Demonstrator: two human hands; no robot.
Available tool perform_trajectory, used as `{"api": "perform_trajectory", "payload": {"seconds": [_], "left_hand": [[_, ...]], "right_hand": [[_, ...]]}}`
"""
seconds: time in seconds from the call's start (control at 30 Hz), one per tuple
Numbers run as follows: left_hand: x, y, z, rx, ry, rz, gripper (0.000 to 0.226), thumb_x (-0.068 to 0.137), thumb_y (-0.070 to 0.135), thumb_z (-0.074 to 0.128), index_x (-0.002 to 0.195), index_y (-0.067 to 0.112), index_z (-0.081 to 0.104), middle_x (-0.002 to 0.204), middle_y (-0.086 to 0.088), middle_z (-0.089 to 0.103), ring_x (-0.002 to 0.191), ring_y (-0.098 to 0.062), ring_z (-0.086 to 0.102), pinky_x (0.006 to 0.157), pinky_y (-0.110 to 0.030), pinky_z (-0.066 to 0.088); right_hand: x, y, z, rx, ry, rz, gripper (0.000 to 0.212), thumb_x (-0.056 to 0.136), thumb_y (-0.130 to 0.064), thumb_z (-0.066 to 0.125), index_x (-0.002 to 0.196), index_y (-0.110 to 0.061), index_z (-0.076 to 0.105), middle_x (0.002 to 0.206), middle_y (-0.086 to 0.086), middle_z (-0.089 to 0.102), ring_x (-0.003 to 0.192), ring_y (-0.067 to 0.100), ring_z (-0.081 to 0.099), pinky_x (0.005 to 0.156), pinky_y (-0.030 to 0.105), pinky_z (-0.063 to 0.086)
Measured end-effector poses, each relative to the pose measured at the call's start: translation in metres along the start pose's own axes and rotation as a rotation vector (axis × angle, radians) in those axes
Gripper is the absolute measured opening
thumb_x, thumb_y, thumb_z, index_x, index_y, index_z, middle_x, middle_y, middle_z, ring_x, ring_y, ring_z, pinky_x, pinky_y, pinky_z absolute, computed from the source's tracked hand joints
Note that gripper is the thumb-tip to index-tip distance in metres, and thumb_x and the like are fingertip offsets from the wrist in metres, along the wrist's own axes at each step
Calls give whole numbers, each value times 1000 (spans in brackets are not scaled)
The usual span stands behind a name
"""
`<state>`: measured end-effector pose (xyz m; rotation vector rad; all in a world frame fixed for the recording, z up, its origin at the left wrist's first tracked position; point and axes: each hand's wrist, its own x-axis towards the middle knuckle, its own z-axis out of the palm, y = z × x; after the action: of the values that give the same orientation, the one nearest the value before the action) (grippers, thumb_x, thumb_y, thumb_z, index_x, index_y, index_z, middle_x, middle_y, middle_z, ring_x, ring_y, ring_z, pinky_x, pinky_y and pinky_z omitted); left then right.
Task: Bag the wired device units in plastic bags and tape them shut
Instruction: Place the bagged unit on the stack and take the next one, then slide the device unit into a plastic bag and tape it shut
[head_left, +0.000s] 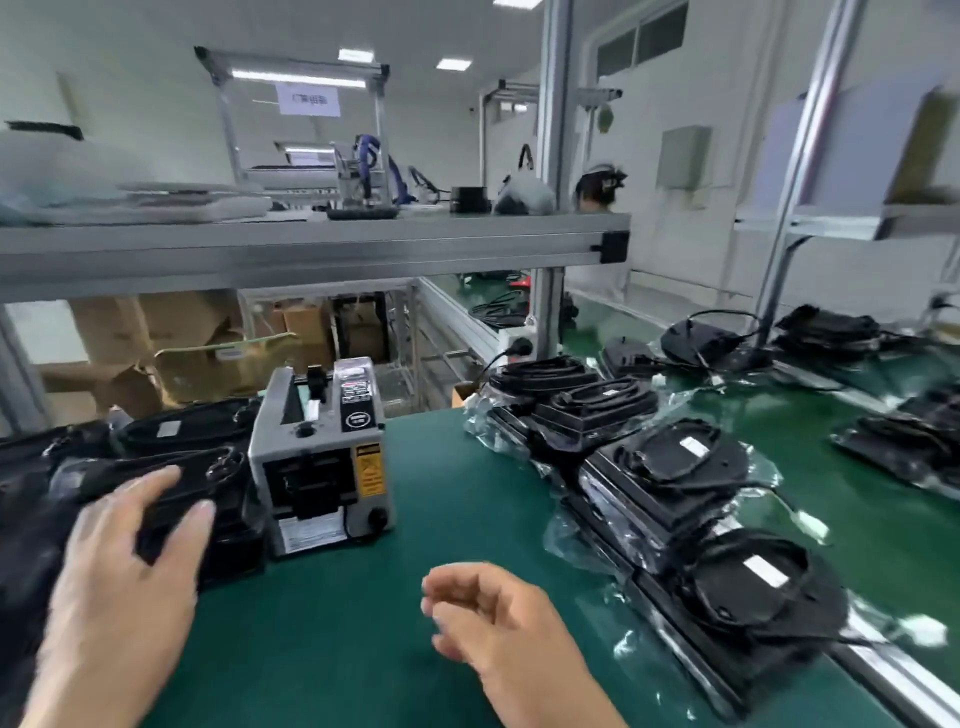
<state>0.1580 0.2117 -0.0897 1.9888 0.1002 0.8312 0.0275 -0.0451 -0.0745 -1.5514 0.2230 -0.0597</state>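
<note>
Touched by the spread left hand (124, 561), the device unit (208, 480) is best gripped squarely, while the right hand (498, 618) is held loosely curled, empty.

Black units (670, 457) in clear bags (561, 540) on a green mat (363, 649); grey tape dispenser (311, 457) bearing a yellow label (370, 470).

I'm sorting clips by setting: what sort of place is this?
Probably a factory packing line. A grey box-shaped tape dispenser sits on the green-matted workbench, rows of black wired device units in clear plastic bags line its right side, and an aluminium-profile shelf spans overhead.
</note>
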Motion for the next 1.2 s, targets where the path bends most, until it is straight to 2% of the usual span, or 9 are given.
{"api": "perform_trajectory", "payload": {"seconds": [0.17,0.27,0.37,0.47,0.53,0.67,0.8,1.03,1.2], "left_hand": [[-117,124,74,-173,-605,32,32,89,37,67,117,49,56,121,26,56,111,2,51,90,-26,39],[-165,155,114,-189,-843,-54,35,93,36,64,126,37,55,119,24,58,113,2,54,98,-24,41],[-200,180,138,-196,-1047,-150,30,94,41,61,122,34,53,109,24,59,92,17,56,79,-5,42],[-222,198,151,-229,-1119,-274,13,93,44,60,100,37,51,96,24,56,77,13,54,77,-14,47],[-231,208,153,-253,-1092,-330,17,94,41,60,83,32,49,85,19,54,73,3,50,74,-24,47],[-240,219,152,-340,-997,-480,18,97,34,58,87,21,51,87,7,53,74,-7,46,61,-22,35],[-243,220,152,-361,-1008,-580,17,99,34,55,90,19,54,92,9,54,80,-4,47,78,-29,36],[-240,209,144,-405,-1070,-624,34,100,42,49,111,13,65,125,0,63,119,-19,55,112,-45,37],[-233,197,120,-614,-1108,-688,42,105,34,42,97,20,81,107,0,77,100,-15,72,96,-39,49]], "right_hand": [[-33,2,-73,34,253,-119,25,90,2,64,93,-19,76,92,-4,78,94,10,73,95,37,56],[-59,0,-115,-11,408,-256,28,88,-5,66,99,-29,76,98,-14,77,96,-2,69,85,15,52],[-71,-1,-172,-75,728,-327,30,89,-17,67,108,-40,70,112,-26,69,101,-15,61,80,7,45],[-59,10,-232,-280,909,-172,42,92,-21,63,132,-33,56,137,-11,54,115,9,55,97,22,44],[-43,19,-263,-435,903,-38,52,95,-24,60,145,-17,46,150,3,46,127,24,49,108,38,36],[-6,28,-293,-709,743,147,61,100,-42,49,145,-2,41,149,18,47,135,32,46,106,37,37],[13,33,-293,-912,488,302,63,102,-56,28,129,-8,58,133,15,61,121,32,57,101,37,45],[-21,29,-269,-802,503,140,48,101,-52,31,98,-15,61,104,7,68,97,26,60,84,36,45],[-60,-5,-248,-714,313,54,40,85,-62,46,105,-30,59,98,-5,70,93,15,65,87,34,52]]}}
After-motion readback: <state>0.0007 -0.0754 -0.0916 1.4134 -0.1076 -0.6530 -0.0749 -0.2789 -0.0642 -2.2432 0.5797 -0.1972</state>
